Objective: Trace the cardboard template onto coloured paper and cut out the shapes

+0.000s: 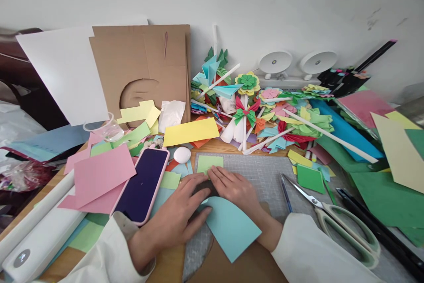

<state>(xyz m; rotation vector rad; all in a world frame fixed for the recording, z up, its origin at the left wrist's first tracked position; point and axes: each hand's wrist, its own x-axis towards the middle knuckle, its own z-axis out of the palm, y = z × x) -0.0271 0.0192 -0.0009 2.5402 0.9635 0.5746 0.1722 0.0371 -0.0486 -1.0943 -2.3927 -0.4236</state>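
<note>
A light blue paper piece [232,229] with one curved edge lies below my hands, over brown cardboard [236,267] on the grey cutting mat [261,177]. My left hand [185,205] is at its left corner, thumb and fingers apart, the thumb tip touching the blue paper's edge. Fingers of my right hand [233,188] lie flat and extended on the mat, just beyond the blue paper, with the fingertips at a light green paper square [210,163]. Under the palms a dark shadow hides what may lie between the hands.
Open-handled scissors [344,225], a blue pen [285,192] and a black cutter [380,234] lie at the right. A phone [143,186] and pink papers [102,175] are at the left. Paper flowers [247,83] and cardboard [142,58] stand behind.
</note>
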